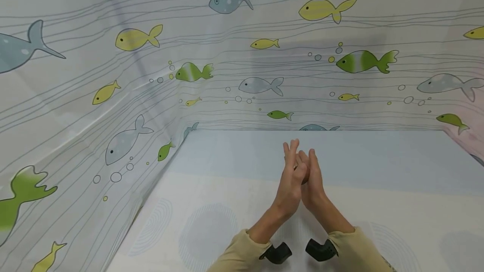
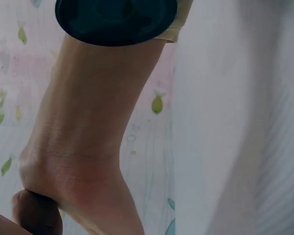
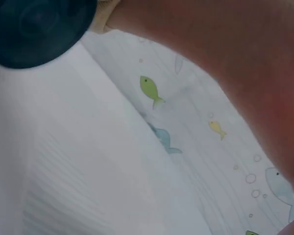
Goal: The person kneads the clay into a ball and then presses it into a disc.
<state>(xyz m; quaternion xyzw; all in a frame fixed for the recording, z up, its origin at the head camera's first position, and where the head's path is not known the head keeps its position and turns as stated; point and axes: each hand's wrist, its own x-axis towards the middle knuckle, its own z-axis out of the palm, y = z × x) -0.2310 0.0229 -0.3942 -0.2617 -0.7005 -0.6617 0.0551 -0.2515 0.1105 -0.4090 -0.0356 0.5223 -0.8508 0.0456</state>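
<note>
Above the table, my left hand (image 1: 289, 186) and right hand (image 1: 313, 181) are held up palm to palm. Between the palms sits a small brown rounded lump (image 1: 305, 178), mostly covered by the hands; its exact kind cannot be made out. Fingers of both hands point up and away, mostly straight and slightly spread. The left wrist view shows the brown lump dark against the heel of the right hand (image 2: 83, 191). In the right wrist view the left forearm (image 3: 225, 49) fills the upper right, and the lump is out of sight.
A white and pale blue tabletop (image 1: 245, 158) with circle patterns lies under the hands. Fish-printed sheeting (image 1: 227, 53) hangs behind and at the left. Black wrist mounts (image 1: 280, 253) sit by the beige sleeves (image 1: 238, 255). Pink cloth (image 1: 469, 133) shows at the right.
</note>
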